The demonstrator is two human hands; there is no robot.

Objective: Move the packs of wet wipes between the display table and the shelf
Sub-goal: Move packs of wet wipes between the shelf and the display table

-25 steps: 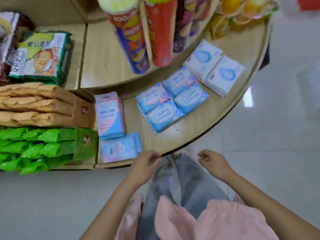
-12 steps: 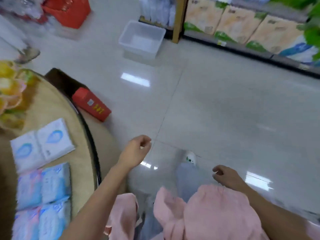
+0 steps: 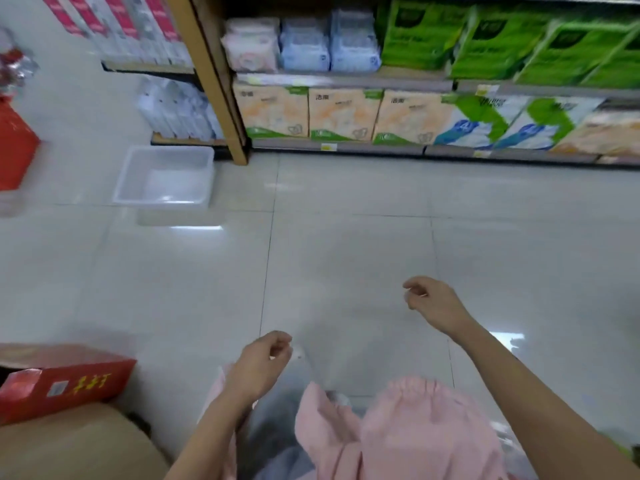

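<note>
The shelf [image 3: 346, 83] fills the far side of the view, across a wide glossy tiled floor [image 3: 346, 244] that reflects the ceiling lights. Its boards look wooden, with a slanted wooden post at the left end. The large soft paper packs in green and orange wrapping sit on the lower levels, probably because they are bulky. The packs of wet wipes [image 3: 304, 46] stand higher, at the left end of the upper board: small, soft, pale blue and pink plastic pouches pressed side by side, well apart from both hands.

A clear plastic tub [image 3: 164, 176], rectangular and with nothing visible inside, rests on the floor near the post. A red cardboard box [image 3: 62, 382] lies at the lower left.

The left hand [image 3: 259, 367] and the right hand [image 3: 433, 301] hang in front of the body, fingers loosely curled, holding nothing. I judge the person is walking to the shelf to fetch wipes.
</note>
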